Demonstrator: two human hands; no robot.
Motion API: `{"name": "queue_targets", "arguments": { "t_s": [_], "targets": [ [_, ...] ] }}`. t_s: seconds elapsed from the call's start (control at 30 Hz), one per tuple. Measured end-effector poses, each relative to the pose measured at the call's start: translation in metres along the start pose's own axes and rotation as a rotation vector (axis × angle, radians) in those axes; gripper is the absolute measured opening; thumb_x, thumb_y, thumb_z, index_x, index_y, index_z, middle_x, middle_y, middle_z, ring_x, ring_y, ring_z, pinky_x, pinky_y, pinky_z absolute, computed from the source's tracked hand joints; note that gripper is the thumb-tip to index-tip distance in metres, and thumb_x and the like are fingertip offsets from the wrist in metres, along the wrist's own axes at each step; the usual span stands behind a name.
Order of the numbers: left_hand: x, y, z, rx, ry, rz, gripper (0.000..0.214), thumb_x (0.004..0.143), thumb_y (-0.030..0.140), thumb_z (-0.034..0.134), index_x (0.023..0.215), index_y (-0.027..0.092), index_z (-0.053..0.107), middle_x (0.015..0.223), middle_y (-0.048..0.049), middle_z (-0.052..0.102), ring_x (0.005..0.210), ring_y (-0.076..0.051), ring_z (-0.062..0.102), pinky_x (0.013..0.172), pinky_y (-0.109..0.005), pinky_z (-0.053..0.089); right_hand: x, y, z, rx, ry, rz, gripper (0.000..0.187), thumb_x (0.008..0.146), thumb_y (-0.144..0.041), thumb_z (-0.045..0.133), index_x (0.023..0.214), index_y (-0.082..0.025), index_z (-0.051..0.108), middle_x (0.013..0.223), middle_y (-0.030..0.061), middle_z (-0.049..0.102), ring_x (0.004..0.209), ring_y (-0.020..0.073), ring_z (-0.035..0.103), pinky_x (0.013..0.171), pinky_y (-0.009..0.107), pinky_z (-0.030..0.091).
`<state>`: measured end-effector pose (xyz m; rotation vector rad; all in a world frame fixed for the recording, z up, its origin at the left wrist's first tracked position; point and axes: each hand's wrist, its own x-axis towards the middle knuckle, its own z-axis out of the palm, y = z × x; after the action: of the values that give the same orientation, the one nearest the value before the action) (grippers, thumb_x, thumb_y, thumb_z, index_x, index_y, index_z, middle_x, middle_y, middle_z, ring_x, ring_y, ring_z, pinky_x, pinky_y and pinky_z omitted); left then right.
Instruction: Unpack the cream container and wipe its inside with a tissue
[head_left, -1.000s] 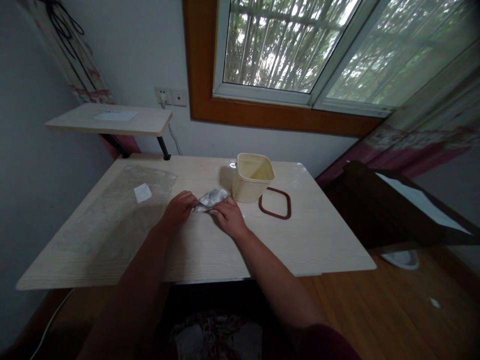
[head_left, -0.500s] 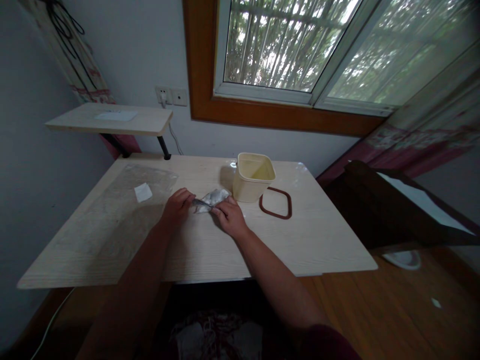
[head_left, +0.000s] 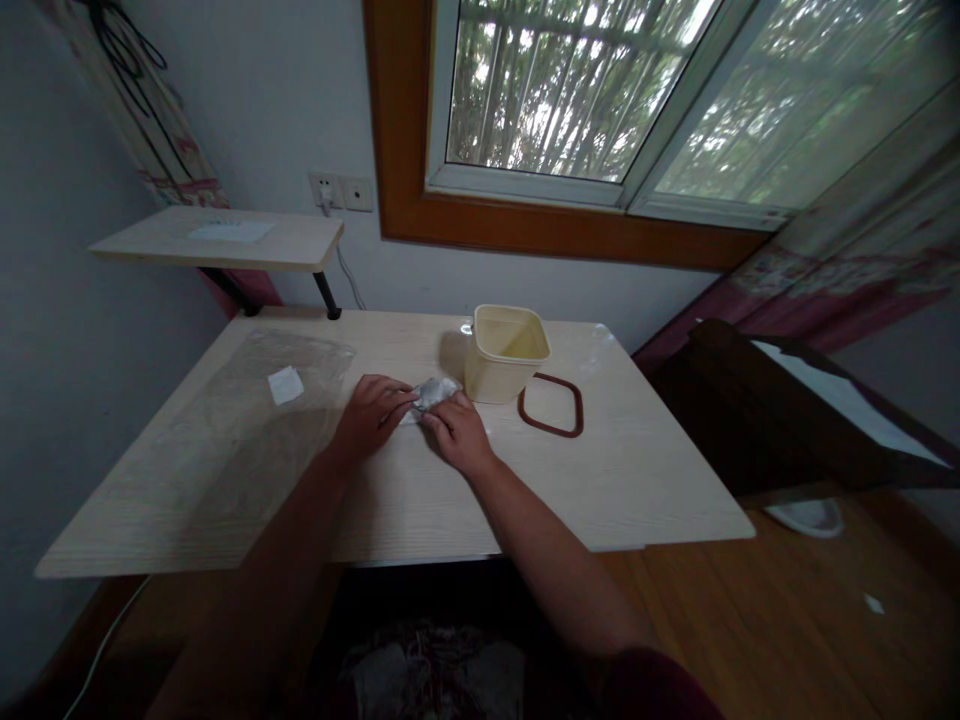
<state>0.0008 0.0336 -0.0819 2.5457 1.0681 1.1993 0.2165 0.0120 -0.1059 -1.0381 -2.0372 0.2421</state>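
Note:
On the table, a small crumpled, shiny plastic bag (head_left: 435, 391) lies between my two hands. My left hand (head_left: 373, 408) presses its closed fingers on the bag's left end. At the right end, the fingers of my right hand (head_left: 458, 428) are bent round the bag and grip it. Just behind my right hand stands a cream plastic bin (head_left: 499, 372), upright with its top uncovered. A brown rounded-square ring (head_left: 578, 410) lies flat beside the bin, to its right. Part of the bag is hidden under my fingers.
A large clear plastic sheet (head_left: 225, 440) is spread over the left of the wooden table (head_left: 615, 480), with a white paper piece (head_left: 286, 385) on it. A raised shelf (head_left: 300, 250) stands at the back left. Dark furniture (head_left: 780, 430) is on the right.
My left hand has moved right, towards my right hand, and its fingers have come over the bag. The bag is bunched up smaller. My right hand has hardly moved.

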Motion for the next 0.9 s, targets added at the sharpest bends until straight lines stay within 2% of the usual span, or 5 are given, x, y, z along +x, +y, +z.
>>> {"name": "queue_targets", "arguments": {
  "t_s": [0.13, 0.33, 0.53, 0.73, 0.9],
  "targets": [
    [0.001, -0.002, 0.005, -0.024, -0.008, 0.020, 0.020, 0.099, 0.030, 0.058, 0.109, 0.027, 0.075, 0.110, -0.0053, 0.075, 0.108, -0.022, 0.062, 0.101, -0.044, 0.044, 0.000, 0.000, 0.000, -0.003, -0.010, 0.008, 0.028, 0.104, -0.037, 0.050, 0.094, -0.022, 0.072, 0.088, 0.0065, 0.071, 0.090, 0.0242, 0.054, 0.087, 0.040, 0.043],
    [0.001, -0.004, 0.005, -0.152, 0.007, -0.031, 0.015, 0.096, 0.032, 0.063, 0.100, 0.025, 0.075, 0.101, -0.0052, 0.078, 0.099, -0.021, 0.067, 0.095, -0.042, 0.050, 0.000, 0.000, -0.001, -0.021, 0.002, 0.015, 0.026, 0.104, -0.036, 0.052, 0.095, -0.023, 0.072, 0.089, 0.0058, 0.072, 0.091, 0.0244, 0.056, 0.089, 0.040, 0.042],
    [-0.001, 0.005, -0.003, -0.329, -0.051, -0.186, 0.019, 0.095, 0.037, 0.062, 0.093, 0.022, 0.074, 0.096, -0.0066, 0.077, 0.093, -0.021, 0.069, 0.088, -0.037, 0.052, -0.001, 0.000, -0.001, -0.061, -0.004, 0.003, 0.027, 0.104, -0.038, 0.051, 0.098, -0.024, 0.073, 0.088, 0.0059, 0.072, 0.090, 0.0244, 0.055, 0.089, 0.041, 0.040],
    [-0.005, 0.005, -0.002, -0.568, -0.149, -0.362, 0.035, 0.099, 0.043, 0.052, 0.087, 0.016, 0.070, 0.076, -0.0035, 0.070, 0.073, -0.016, 0.064, 0.072, -0.028, 0.050, -0.002, -0.002, -0.003, -0.123, -0.007, -0.031, 0.028, 0.104, -0.039, 0.051, 0.099, -0.025, 0.074, 0.085, 0.0054, 0.070, 0.089, 0.0243, 0.053, 0.086, 0.040, 0.038],
    [-0.006, 0.005, 0.002, -0.756, -0.133, -0.449, 0.028, 0.095, 0.044, 0.060, 0.088, 0.017, 0.063, 0.079, -0.0041, 0.073, 0.066, -0.013, 0.062, 0.065, -0.027, 0.049, -0.002, -0.002, -0.002, -0.179, -0.020, -0.031, 0.027, 0.104, -0.040, 0.053, 0.099, -0.025, 0.075, 0.084, 0.0060, 0.069, 0.091, 0.0250, 0.052, 0.086, 0.040, 0.036]
  ]
}}
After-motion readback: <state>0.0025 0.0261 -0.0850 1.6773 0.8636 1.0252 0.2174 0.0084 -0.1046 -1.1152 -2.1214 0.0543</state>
